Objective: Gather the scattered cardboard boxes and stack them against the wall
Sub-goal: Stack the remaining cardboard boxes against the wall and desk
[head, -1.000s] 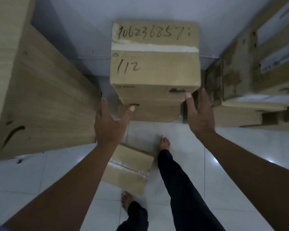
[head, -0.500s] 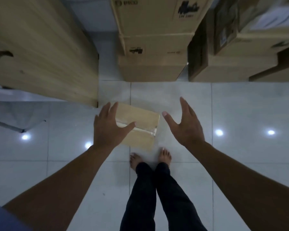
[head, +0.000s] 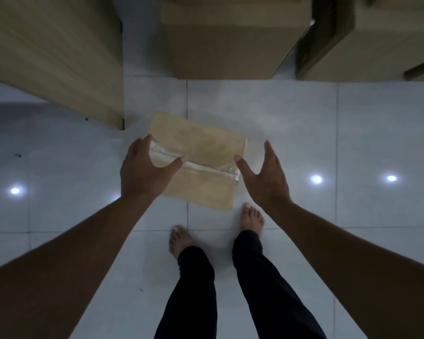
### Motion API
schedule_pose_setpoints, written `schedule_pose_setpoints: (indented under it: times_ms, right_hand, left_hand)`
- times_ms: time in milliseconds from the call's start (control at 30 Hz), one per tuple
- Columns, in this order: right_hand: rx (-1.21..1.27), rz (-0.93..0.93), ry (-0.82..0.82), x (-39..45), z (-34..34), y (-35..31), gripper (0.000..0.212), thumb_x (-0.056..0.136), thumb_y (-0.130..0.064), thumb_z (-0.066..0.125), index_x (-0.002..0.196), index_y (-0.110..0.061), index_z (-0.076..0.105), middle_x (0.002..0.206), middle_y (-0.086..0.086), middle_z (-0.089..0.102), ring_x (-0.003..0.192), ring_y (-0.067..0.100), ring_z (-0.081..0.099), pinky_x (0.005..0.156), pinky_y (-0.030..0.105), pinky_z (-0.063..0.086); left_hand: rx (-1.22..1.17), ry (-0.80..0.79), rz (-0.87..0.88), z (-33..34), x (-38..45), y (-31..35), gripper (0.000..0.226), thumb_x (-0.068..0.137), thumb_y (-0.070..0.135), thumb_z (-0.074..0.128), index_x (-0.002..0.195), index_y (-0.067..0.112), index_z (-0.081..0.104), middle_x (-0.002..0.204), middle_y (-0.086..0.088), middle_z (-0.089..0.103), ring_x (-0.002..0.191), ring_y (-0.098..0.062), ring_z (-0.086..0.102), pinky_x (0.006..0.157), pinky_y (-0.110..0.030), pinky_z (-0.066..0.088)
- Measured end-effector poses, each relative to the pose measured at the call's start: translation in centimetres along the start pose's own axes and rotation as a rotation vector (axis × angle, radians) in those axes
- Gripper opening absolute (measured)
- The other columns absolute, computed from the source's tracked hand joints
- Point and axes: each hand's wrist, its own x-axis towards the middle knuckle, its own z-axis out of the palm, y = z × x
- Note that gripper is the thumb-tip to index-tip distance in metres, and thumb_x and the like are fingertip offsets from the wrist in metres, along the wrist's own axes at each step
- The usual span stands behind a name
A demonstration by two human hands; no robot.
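**One loose box on the floor, both hands closing in on it**

At the centre of the frame a flat cardboard box (head: 196, 162), taped along its middle seam, is lying on the white tiled floor (head: 328, 133), just ahead of the person's bare feet. Left hand (head: 145, 170) is spreading over the box's left end, thumb stretching across the tape; whether the fingers are already touching the cardboard is hard to tell in this dim light. Right hand (head: 264, 177) is hovering just beside the right end, fingers straight and apart, thumb pointing toward the tape. Neither hand is gripping anything.

Along the upper edge of the frame, stacked boxes (head: 220, 45) are standing near what is probably the wall, with further cartons (head: 367, 40) at the upper right. A wooden panel (head: 52, 50) is filling the upper left.

Judged progress: much of the gathering appears done, since several boxes are already piled. This box is remaining loose on the floor; lifting it and carrying it to the stack are the steps left, as far as this view is showing.
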Motion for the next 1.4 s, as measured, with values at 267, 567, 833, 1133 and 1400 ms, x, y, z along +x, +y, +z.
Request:
schedule_pose_setpoints:
  times_ms: [267, 567, 833, 1133, 1400]
  right_hand:
    - [0.145, 0.127, 0.015, 6.5, 9.3, 3.6, 0.104, 0.089, -0.072, 0.058, 0.165, -0.023, 0.006, 0.17, 0.003, 0.019, 0.154, 0.026, 0.024, 0.12, 0.042, 0.027]
    - [0.335, 0.176, 0.059, 8.8, 13.9, 5.6, 0.097, 0.083, -0.071, 0.068, 0.156, -0.031, 0.019, 0.144, 0.001, 0.053, 0.126, 0.031, 0.056, 0.1, 0.054, 0.053]
    - [0.393, 0.18, 0.108, 6.0, 10.9, 4.4, 0.082, 0.087, -0.06, 0.072, 0.149, -0.027, 0.03, 0.131, -0.004, 0.054, 0.113, 0.025, 0.058, 0.089, 0.043, 0.056]
    - [0.358, 0.092, 0.188, -0.5, -2.5, -2.4, 0.085, 0.086, -0.061, 0.072, 0.151, -0.026, 0.029, 0.125, -0.007, 0.05, 0.107, 0.02, 0.052, 0.088, 0.04, 0.049]
    - [0.299, 0.024, 0.257, -8.7, -16.8, -11.7, 0.084, 0.08, -0.074, 0.069, 0.143, -0.031, 0.033, 0.124, -0.004, 0.061, 0.105, 0.024, 0.059, 0.095, 0.041, 0.046]
  left_hand:
    - [0.016, 0.018, -0.067, 6.5, 7.0, -6.2, 0.115, 0.069, 0.079, 0.072, 0.159, 0.021, 0.031, 0.161, -0.006, 0.036, 0.146, -0.025, 0.038, 0.118, -0.043, 0.035]
    - [-0.045, 0.028, -0.201, 9.4, 10.1, -7.7, 0.111, 0.065, 0.078, 0.076, 0.153, 0.025, 0.033, 0.148, -0.003, 0.053, 0.133, -0.029, 0.053, 0.105, -0.04, 0.045]
    - [0.016, 0.101, -0.164, 6.7, 6.8, -4.7, 0.089, 0.067, 0.077, 0.076, 0.13, 0.022, 0.046, 0.126, -0.005, 0.064, 0.114, -0.033, 0.062, 0.083, -0.034, 0.04]
    - [-0.025, 0.195, -0.087, -4.1, -0.5, 5.3, 0.087, 0.068, 0.077, 0.077, 0.128, 0.021, 0.049, 0.121, -0.005, 0.066, 0.112, -0.033, 0.063, 0.082, -0.032, 0.036]
    - [-0.027, 0.337, -0.048, -16.8, -7.6, 15.0, 0.091, 0.063, 0.089, 0.067, 0.118, 0.019, 0.049, 0.111, -0.006, 0.068, 0.103, -0.035, 0.065, 0.083, -0.042, 0.052]
